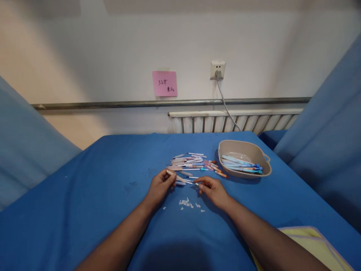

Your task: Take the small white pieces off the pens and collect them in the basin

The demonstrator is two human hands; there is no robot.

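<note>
My left hand (161,185) is closed around a pale peach pen barrel (178,178), which slants down to the right. My right hand (213,191) pinches a small white piece (197,184) at the barrel's right-hand side; whether it joins the pen is too small to tell. Behind both hands lies a loose pile of pen barrels and white refills (186,162). Several pens with pink patterned and orange parts (216,167) lie at the pile's right. In front of my hands, small white tips (186,203) are scattered on the blue sheet.
A beige plastic basket (239,146) holding several light-blue pens (239,164) stands at the right on the blue-covered bed (93,180). A yellow cloth (306,235) lies at front right. Behind are a wall rail (126,104), a radiator (208,122) and a plugged-in cord (224,99). Curtains hang both sides.
</note>
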